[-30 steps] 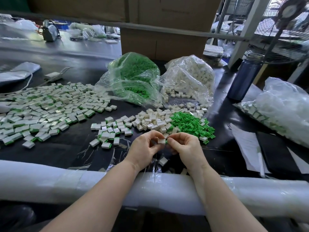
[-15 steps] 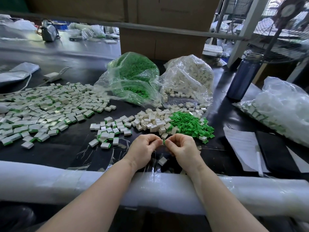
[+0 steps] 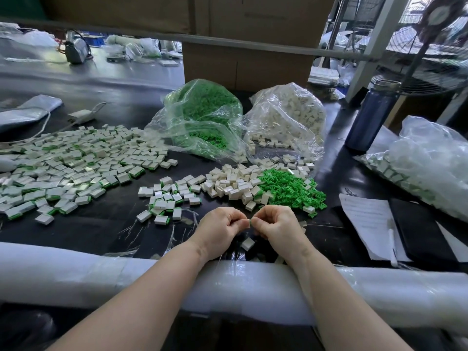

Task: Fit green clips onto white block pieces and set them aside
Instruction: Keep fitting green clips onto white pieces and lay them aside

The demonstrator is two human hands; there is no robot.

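The left hand [image 3: 219, 228] and right hand [image 3: 274, 226] meet fingertip to fingertip just above the near table edge, both with fingers curled tight. Between them shows only a sliver of green clip [image 3: 249, 222] — the right hand pinches it, and a white piece is probably hidden in the left hand's fingers, though that cannot be confirmed. The joining axis runs left to right between the hands. A loose white block [image 3: 247, 243] lies just below the grip; the pile of finished pieces [image 3: 76, 171] lies far to its left — nearer the left hand.
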